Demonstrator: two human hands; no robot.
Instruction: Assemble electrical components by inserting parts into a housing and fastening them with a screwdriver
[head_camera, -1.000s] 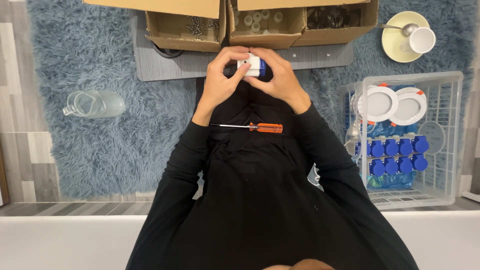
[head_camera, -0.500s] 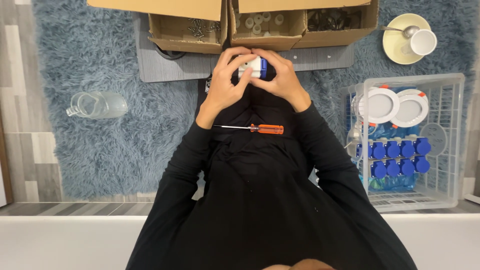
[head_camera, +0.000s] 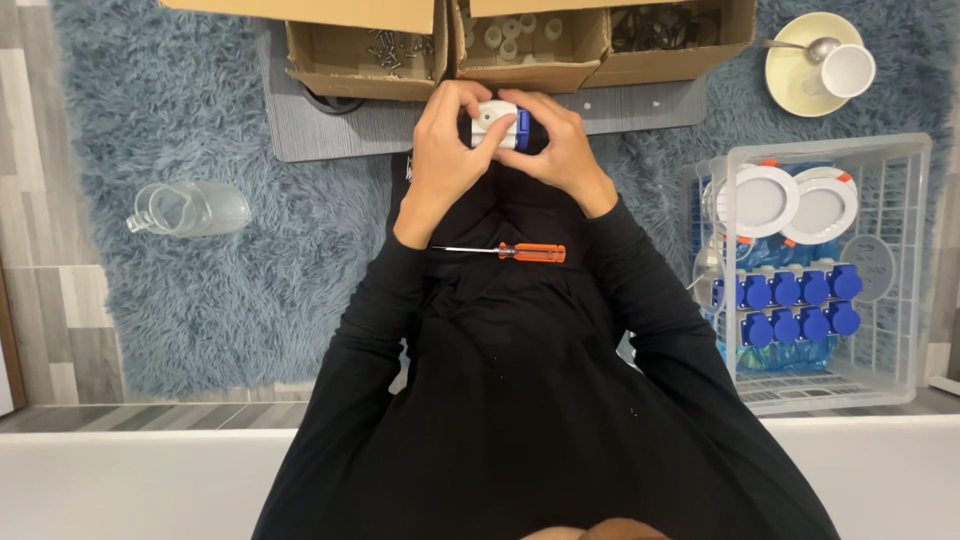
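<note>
Home floor: shaggy rug (head_camera: 230, 300), cup (head_camera: 848, 70)

I see the socket part (head_camera: 497, 126) between my left hand (head_camera: 447, 150) and right hand (head_camera: 562, 150), before 3 boxes (head_camera: 520, 45). A screwdriver (head_camera: 505, 251) lies on my lap; a jug (head_camera: 188, 208) sits left, a crate (head_camera: 815, 265) right.

Cardboard boxes (head_camera: 440, 55) wall off the space just ahead of both hands (head_camera: 505, 150). A white basket (head_camera: 905, 270) blocks the right, a cup (head_camera: 845, 70) sits beyond it. The rug (head_camera: 200, 300) to the left lies open except for a glass jug (head_camera: 190, 208). A screwdriver (head_camera: 510, 252) lies on the lap behind the hands
</note>
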